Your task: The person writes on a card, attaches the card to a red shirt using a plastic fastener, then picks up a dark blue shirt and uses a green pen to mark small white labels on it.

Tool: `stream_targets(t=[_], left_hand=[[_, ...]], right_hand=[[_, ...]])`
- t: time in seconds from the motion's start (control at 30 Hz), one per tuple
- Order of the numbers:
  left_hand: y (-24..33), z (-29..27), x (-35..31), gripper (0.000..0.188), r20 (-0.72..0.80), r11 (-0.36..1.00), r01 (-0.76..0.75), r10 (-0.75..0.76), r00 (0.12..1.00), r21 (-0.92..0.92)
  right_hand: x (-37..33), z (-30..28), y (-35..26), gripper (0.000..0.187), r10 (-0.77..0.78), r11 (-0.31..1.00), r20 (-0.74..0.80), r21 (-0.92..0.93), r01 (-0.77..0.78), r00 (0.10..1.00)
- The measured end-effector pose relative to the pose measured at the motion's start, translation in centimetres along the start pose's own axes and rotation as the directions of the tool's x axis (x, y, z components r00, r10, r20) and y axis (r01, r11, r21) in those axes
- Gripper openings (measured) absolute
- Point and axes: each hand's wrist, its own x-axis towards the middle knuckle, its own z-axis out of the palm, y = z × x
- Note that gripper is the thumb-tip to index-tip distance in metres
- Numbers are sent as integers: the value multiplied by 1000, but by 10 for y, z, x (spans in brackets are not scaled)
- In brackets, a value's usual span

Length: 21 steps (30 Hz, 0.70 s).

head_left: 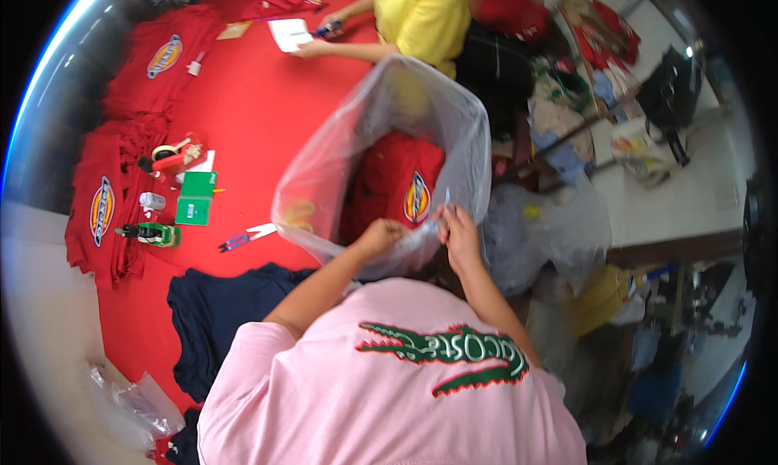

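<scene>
A large clear plastic bag [318,164] stands wide-mouthed in front of me, at the right part of the red table. Inside lies a folded red T-shirt [381,169] with an oval yellow and blue print. My left hand [381,238] is closed on the bag's near rim. Just to its right, my right hand [459,232] pinches the same rim near the right corner, with a bunched bit of clear plastic between the fingers. Both forearms come up from below, out of pink sleeves.
Left of the bag lie blue-handled scissors [247,237], a green booklet [195,198], a green bottle [158,235] and a tape roll [166,152]. Red shirts [158,64] line the far left; a navy garment [215,315] lies nearer. Across, a yellow-clad person [421,15] holds white paper [289,36]. Clear plastic [527,238] hangs right.
</scene>
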Motion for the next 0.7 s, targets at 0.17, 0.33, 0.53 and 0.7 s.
stream_targets(t=[0.17,0.33,0.53,0.7], left_hand=[[-15,-1,-3,21,1,960,-8,8,1000,280],[30,-26,-29,36,-9,999,-26,25,1000,-42],[91,-101,-62,43,-134,973,-98,71,988,-207],[87,-146,-92,36,-342,911,-241,121,932,-335]], right_hand=[[-1,23,19,21,87,996,-7,-29,-88,996],[26,27,-1,18,3,993,-62,-114,-10,998],[35,38,-8,19,58,991,-108,-115,-71,992],[35,42,-5,19,86,984,-96,-148,-100,992]])
